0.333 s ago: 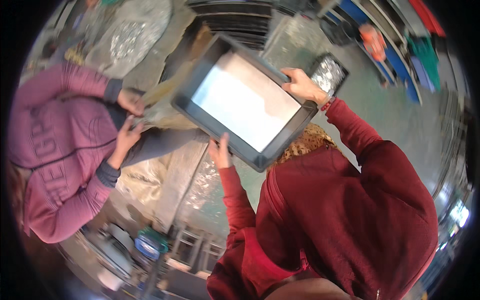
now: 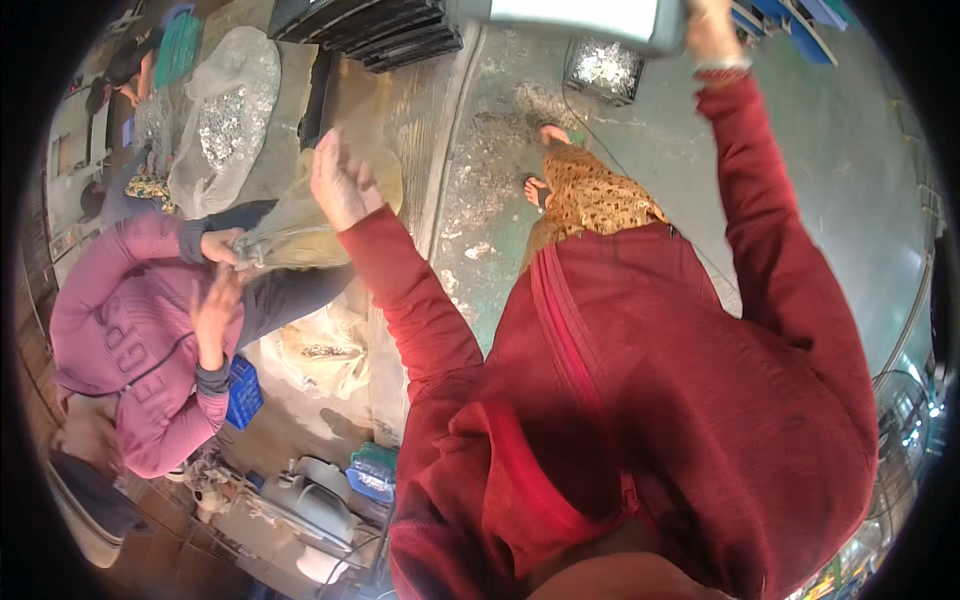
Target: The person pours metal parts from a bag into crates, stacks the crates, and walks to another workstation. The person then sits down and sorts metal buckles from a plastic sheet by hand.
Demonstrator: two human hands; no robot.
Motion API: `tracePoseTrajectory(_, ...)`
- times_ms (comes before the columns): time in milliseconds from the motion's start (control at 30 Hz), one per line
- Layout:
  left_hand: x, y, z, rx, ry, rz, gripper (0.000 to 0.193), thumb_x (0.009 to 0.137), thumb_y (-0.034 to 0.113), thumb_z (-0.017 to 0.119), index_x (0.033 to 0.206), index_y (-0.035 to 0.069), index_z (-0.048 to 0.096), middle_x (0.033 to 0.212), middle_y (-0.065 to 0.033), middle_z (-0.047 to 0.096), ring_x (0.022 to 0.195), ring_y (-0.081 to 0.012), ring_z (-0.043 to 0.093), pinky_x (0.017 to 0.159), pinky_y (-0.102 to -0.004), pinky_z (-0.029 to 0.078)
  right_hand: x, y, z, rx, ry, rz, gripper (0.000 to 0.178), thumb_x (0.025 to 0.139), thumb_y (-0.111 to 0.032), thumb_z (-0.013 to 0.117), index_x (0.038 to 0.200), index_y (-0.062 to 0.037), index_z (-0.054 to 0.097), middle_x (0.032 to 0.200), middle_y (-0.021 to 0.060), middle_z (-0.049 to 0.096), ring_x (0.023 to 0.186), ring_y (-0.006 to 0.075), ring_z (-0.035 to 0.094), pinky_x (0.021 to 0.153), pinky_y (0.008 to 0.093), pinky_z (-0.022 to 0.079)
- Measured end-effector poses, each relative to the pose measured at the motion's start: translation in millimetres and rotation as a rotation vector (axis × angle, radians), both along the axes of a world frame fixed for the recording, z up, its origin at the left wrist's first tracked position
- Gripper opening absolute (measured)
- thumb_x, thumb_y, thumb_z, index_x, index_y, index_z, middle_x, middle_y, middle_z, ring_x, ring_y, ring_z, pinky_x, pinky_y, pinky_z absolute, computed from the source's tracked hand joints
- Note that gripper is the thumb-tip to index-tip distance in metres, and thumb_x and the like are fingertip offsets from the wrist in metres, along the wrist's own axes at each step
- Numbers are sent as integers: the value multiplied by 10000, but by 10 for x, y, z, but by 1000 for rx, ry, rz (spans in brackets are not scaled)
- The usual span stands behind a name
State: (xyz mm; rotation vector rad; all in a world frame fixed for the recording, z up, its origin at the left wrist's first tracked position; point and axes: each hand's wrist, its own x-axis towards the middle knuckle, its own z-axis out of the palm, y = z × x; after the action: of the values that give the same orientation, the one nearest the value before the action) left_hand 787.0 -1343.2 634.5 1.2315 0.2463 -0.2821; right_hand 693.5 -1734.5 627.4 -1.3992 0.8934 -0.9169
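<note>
— At the top edge, what is gripped?
— A grey tray [image 2: 580, 18] is clutched by the right hand [image 2: 712, 25]; the left hand [image 2: 340, 183] is raised with fingers loosely curled, holding nothing, left of the tray.
— Beyond?
— A plastic bag [image 2: 300, 235] is held by a seated person [image 2: 140, 340], lower left of the tray.

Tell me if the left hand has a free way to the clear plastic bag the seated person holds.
Probably yes: the left hand hangs open just above the clear plastic bag, nothing between them; only the seated person's hands grip its near end.
</note>
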Motion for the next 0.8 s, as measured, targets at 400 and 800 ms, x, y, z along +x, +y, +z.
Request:
tracePoseTrajectory(400,-994,-670,-592,-265,583,-396,191,821,207,520,938,61,482,603,16,373,483,-57,346,353,-160,238,-871,-1732,809,-1117,148,170,322,681,-44,359,977,-37,486,963,66,486,929,175,454,839,259,343)
tracePoseTrajectory(800,-686,-224,-849,-323,449,88,170,817,194,523,894,44,499,529,66,262,403,-27,228,322,-165,156,2633,-1300,410,-249,-383,918,249,765,-27,484,1010,-31,530,1031,76,557,969,186,511,847,274,377)
